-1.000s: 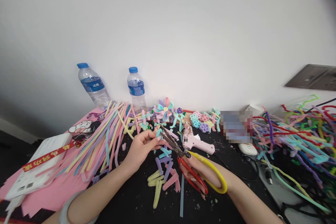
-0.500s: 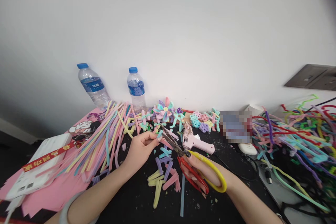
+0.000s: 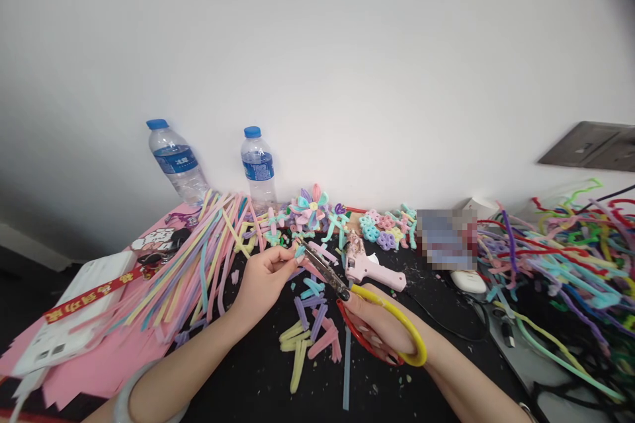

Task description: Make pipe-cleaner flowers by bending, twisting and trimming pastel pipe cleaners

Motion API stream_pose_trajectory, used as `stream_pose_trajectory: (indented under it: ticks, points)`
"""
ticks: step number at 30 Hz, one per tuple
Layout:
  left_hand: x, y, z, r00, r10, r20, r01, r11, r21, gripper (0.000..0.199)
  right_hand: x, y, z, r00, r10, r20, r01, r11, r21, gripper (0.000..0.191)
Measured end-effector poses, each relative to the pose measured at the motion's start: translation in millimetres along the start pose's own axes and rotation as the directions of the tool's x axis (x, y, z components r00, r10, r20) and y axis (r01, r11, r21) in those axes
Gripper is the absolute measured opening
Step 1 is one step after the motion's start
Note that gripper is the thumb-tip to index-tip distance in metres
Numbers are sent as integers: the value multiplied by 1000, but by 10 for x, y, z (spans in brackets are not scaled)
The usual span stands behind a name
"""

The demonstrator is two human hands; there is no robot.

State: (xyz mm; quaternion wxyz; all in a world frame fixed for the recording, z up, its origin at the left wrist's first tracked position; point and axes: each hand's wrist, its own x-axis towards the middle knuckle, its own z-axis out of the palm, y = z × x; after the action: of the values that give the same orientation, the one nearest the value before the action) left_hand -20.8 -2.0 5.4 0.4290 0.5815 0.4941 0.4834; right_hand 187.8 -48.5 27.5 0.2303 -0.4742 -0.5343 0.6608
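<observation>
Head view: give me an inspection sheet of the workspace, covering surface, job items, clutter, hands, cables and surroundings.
Surface: black worktop, small scraps scattered on it.
Job items: scissors, small blue piece, folded fuzzy pieces in several colors.
Clutter: bundle of pastel strips at left, glue gun near the middle, tangled fuzzy stems at right.
Hands: left hand pinches the blue piece; right hand grips the scissors.
Cables: black cable curves right of the glue gun.
Surroundings: pale wall, wall plate at right, two blue-capped bottles.
</observation>
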Motion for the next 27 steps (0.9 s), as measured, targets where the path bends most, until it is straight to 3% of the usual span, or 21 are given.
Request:
stream_pose_trajectory:
  ticks: [4,8,10,14,18,21,25,27]
  points:
    - [-10,-10,-11,999,27,33,-30,996,82,18,16,40,-53,999,-40,-19,41,997,69,50]
    - [-22,-11,-23,977,115,179,-142,979,145,12,40,52,-131,970,-182,-164,180,983,-22,49]
    - [-34,15,-30,929,221,296,-278,946,166,10,54,42,-165,924,-272,-271,257,962,-89,48]
    - [-55,86,-68,775,391,497,-526,835,163,3,86,46,-217,811,-369,-454,335,929,-158,44]
    - [-56,125,-118,727,430,536,-577,805,137,7,108,72,-274,740,-403,-538,321,915,-243,40]
    - [-56,115,-124,773,411,484,-536,831,149,15,98,51,-340,670,-462,-580,255,878,-405,36]
    - [-47,52,-86,917,257,304,-328,921,212,16,62,-13,-436,569,-549,-612,193,813,-550,30]
    - [-30,19,-69,959,159,236,-208,958,200,19,54,-34,-466,628,-488,-607,214,857,-468,32]
